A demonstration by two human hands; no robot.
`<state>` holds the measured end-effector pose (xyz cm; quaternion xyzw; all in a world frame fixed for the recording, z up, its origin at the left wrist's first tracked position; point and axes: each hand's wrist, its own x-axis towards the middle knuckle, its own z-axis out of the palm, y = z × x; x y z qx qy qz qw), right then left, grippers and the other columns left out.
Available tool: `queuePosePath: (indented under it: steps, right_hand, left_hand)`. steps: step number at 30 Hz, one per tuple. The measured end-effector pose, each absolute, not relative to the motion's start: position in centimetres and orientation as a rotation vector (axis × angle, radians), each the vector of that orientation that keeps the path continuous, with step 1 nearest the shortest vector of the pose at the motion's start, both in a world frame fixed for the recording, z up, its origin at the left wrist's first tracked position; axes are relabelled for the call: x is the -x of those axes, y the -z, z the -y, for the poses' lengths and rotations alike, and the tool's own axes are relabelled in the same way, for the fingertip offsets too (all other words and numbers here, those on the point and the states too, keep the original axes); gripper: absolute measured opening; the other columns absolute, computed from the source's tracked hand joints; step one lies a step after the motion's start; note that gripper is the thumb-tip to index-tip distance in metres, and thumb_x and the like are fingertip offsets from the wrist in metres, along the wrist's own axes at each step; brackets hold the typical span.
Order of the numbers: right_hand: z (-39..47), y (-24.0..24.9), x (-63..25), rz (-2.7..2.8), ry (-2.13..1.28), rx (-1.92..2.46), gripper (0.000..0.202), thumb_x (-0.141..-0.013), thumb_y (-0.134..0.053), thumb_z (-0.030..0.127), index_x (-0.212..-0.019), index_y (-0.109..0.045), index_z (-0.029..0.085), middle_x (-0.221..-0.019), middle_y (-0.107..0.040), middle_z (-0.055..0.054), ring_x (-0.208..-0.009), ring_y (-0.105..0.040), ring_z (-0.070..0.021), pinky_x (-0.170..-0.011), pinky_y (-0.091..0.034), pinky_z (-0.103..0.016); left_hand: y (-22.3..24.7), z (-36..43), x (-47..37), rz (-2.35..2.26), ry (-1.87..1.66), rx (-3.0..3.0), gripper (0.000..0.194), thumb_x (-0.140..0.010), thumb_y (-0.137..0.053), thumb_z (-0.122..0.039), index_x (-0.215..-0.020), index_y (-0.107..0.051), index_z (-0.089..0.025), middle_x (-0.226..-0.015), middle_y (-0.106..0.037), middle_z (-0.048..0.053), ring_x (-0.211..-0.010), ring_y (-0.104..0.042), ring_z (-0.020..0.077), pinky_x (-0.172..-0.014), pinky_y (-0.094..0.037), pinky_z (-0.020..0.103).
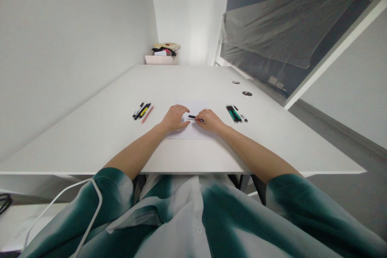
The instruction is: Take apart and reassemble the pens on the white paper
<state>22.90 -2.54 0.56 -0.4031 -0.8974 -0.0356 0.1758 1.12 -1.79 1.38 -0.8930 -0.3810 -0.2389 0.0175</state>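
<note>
A sheet of white paper lies on the white table in front of me. My left hand rests on the paper's left part, thumb and fingers curved apart with nothing visible between them. Across a small gap, my right hand has its fingertips pinched on a slim dark pen, which points left towards my left hand. The pen lies low over the paper, and its right end is partly hidden by my fingers. Whether a second thin piece lies beside it is too small to tell.
Several pens, black, yellow and pink, lie left of the paper. To the right is a group of green and black pens. Two round metal grommets sit near the table's right edge. A filled box stands at the far end.
</note>
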Motion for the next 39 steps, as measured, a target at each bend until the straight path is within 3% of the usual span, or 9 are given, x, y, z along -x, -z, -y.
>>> queuePosePath:
  steps: [5,9,19,39]
  right_hand:
    - [2.4,-0.5,-23.2,2.524,0.109,1.170,0.020,-0.087,-0.057,0.019,-0.095,-0.075,0.019,-0.093,-0.074,-0.008,-0.094,-0.062,-0.0234,-0.081,-0.041,-0.033]
    - [2.4,-0.5,-23.3,2.510,0.109,1.196,0.020,-0.086,-0.057,0.019,-0.094,-0.075,0.020,-0.093,-0.074,-0.008,-0.093,-0.063,-0.0236,-0.081,-0.041,-0.034]
    - [2.4,-0.7,-23.4,2.515,0.096,1.210,0.020,-0.085,-0.057,0.018,-0.093,-0.076,0.020,-0.091,-0.074,-0.008,-0.091,-0.063,-0.0237,-0.081,-0.041,-0.034]
    - [2.6,-1.0,-23.1,2.512,0.090,1.242,0.018,-0.086,-0.058,0.018,-0.094,-0.074,0.018,-0.092,-0.073,-0.008,-0.092,-0.060,-0.0212,-0.081,-0.038,-0.031]
  left_hand:
    - [-0.7,1.1,-0.5,1.344,0.527,2.754,0.030,-0.078,-0.061,-0.037,-0.102,-0.068,-0.020,-0.102,-0.069,0.008,-0.099,-0.061,0.0264,-0.092,-0.045,0.041]
    - [-0.2,0.7,-0.5,1.344,0.467,2.794,0.023,-0.083,-0.052,-0.030,-0.091,-0.072,-0.020,-0.090,-0.071,0.006,-0.089,-0.063,0.0222,-0.086,-0.048,0.036]
    - [-0.3,0.4,-0.8,1.532,0.859,2.893,0.023,-0.081,-0.055,-0.028,-0.093,-0.072,-0.019,-0.094,-0.073,0.006,-0.089,-0.066,0.0202,-0.086,-0.052,0.034]
    - [-0.2,0.6,-1.4,1.571,1.112,2.980,0.022,-0.081,-0.057,-0.028,-0.091,-0.072,-0.015,-0.087,-0.074,0.005,-0.081,-0.065,0.0176,-0.078,-0.050,0.029]
